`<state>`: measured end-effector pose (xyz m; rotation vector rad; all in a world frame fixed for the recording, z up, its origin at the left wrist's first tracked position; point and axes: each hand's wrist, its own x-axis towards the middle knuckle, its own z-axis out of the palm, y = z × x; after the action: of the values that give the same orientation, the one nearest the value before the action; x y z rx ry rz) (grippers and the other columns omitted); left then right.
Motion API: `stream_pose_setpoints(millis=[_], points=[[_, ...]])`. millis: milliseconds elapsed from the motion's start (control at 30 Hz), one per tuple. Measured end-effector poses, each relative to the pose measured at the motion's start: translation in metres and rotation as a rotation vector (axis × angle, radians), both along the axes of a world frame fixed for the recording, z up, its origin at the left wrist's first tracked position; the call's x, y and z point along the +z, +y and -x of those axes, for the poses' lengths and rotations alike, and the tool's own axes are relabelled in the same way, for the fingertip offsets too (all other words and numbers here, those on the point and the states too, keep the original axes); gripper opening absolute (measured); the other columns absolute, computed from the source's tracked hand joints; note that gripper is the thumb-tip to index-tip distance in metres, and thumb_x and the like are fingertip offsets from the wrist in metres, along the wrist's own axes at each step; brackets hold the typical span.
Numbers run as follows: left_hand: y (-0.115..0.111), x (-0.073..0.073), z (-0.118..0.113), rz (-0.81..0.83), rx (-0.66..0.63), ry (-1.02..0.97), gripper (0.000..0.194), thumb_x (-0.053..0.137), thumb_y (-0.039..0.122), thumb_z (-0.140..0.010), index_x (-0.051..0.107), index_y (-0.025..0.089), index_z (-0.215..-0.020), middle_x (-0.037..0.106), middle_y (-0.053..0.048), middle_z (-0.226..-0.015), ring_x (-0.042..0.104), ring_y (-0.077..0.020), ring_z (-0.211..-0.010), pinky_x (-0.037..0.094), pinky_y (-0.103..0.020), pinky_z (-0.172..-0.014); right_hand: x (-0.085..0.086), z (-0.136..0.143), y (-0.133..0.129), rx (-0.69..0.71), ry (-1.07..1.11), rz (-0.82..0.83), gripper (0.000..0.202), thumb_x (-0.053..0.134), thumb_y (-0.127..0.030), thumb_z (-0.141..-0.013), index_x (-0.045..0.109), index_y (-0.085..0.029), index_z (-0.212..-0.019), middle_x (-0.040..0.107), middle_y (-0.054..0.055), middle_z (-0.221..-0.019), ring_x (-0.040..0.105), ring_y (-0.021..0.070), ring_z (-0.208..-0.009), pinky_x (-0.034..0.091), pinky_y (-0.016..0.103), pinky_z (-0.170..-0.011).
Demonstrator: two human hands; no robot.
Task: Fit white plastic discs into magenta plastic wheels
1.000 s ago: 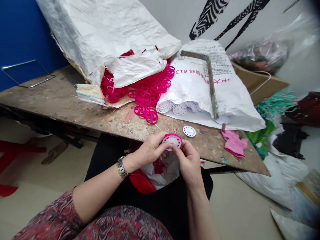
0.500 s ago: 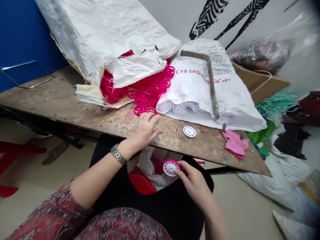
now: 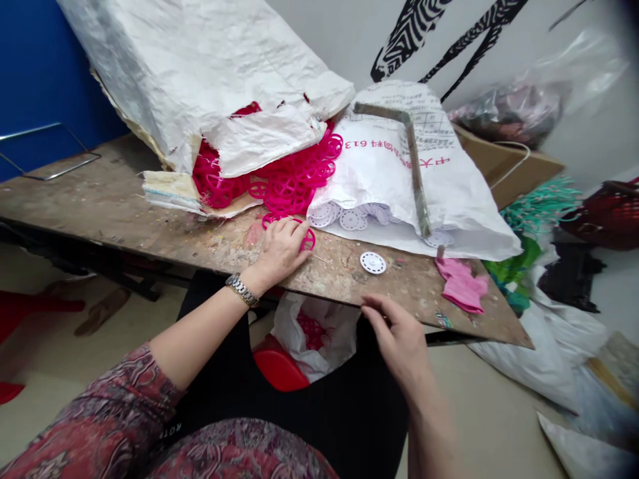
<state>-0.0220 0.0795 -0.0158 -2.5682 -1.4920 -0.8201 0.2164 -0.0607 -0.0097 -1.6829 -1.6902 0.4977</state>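
My left hand (image 3: pixel 283 250), with a watch on its wrist, is at the table's front edge. Its thumb and fingers close on a pink spoked plastic wheel (image 3: pixel 308 239), largely covered by the hand. Under its fingertips lies more pink plastic at the foot of a heap of pink wheels (image 3: pixel 294 179). My right hand (image 3: pixel 397 332) is just in front of the edge, holding nothing, thumb and forefinger slightly apart. A white slotted disc (image 3: pixel 373 263) lies flat on the table between the hands. Below, an open white bag (image 3: pixel 341 346) holds pink pieces.
A big white sack (image 3: pixel 210 60) spills the pink wheels. Beside it, a printed sack (image 3: pixel 379 153) holds white discs (image 3: pixel 353 219), with a bent metal bar (image 3: pixel 415 166) on top. A pink cloth (image 3: pixel 462 285) lies at the right. A red stool (image 3: pixel 279 364) is below.
The pink-rimmed white disc has left my right hand, which has risen toward the table edge. My left hand has drawn a pink wheel slightly away from the heap.
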Motion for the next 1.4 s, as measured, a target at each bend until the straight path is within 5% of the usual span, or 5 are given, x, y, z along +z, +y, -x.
stream_pose_setpoints(millis=[167, 533, 867, 1100, 1400], points=[[-0.02, 0.002, -0.005, 0.037, -0.18, -0.162, 0.065, 0.063, 0.037, -0.086, 0.039, 0.012, -0.141, 0.055, -0.017, -0.127, 0.049, -0.0305, -0.121, 0.04, -0.047, -0.104, 0.005, -0.019, 0.046, -0.122, -0.204, -0.154, 0.031, 0.053, -0.038, -0.09, 0.069, -0.018, -0.108, 0.07, 0.012, -0.105, 0.064, 0.0254, -0.089, 0.049, 0.04, -0.085], [-0.038, -0.02, -0.013, 0.107, -0.346, -0.305, 0.072, 0.064, 0.037, -0.086, 0.029, 0.018, -0.146, 0.052, -0.017, -0.132, 0.048, -0.0303, -0.127, 0.041, -0.051, -0.107, -0.01, -0.036, 0.104, -0.251, -0.504, -0.018, 0.038, 0.06, -0.046, -0.084, 0.07, -0.016, -0.104, 0.064, 0.014, -0.099, 0.061, 0.0279, -0.089, 0.044, 0.038, -0.078], [-0.037, -0.015, -0.012, 0.197, -0.376, -0.372, 0.084, 0.069, 0.04, -0.081, 0.025, 0.019, -0.148, 0.05, -0.017, -0.139, 0.052, -0.0296, -0.124, 0.042, -0.048, -0.106, 0.009, -0.001, 0.072, -0.103, -0.005, -0.282, 0.017, 0.057, -0.034, -0.089, 0.069, -0.023, -0.095, 0.073, 0.004, -0.089, 0.066, 0.0215, -0.08, 0.049, 0.034, -0.077], [-0.045, -0.006, -0.013, 0.271, -0.399, -0.379, 0.085, 0.068, 0.034, -0.081, 0.021, 0.019, -0.151, 0.061, -0.014, -0.121, 0.059, -0.0275, -0.114, 0.047, -0.045, -0.098, 0.014, 0.025, 0.045, 0.23, -0.118, -0.462, 0.02, 0.055, -0.021, -0.093, 0.072, -0.027, -0.102, 0.073, 0.006, -0.11, 0.066, 0.0225, -0.102, 0.05, 0.039, -0.091], [-0.052, -0.003, -0.017, 0.18, -0.448, -0.392, 0.084, 0.067, 0.034, -0.084, 0.02, 0.02, -0.151, 0.062, -0.013, -0.121, 0.061, -0.0262, -0.112, 0.05, -0.044, -0.095, -0.003, 0.032, 0.038, 0.298, -0.289, -0.471, 0.034, 0.046, -0.013, -0.095, 0.07, -0.022, -0.116, 0.07, 0.009, -0.123, 0.062, 0.0257, -0.113, 0.05, 0.044, -0.095]])
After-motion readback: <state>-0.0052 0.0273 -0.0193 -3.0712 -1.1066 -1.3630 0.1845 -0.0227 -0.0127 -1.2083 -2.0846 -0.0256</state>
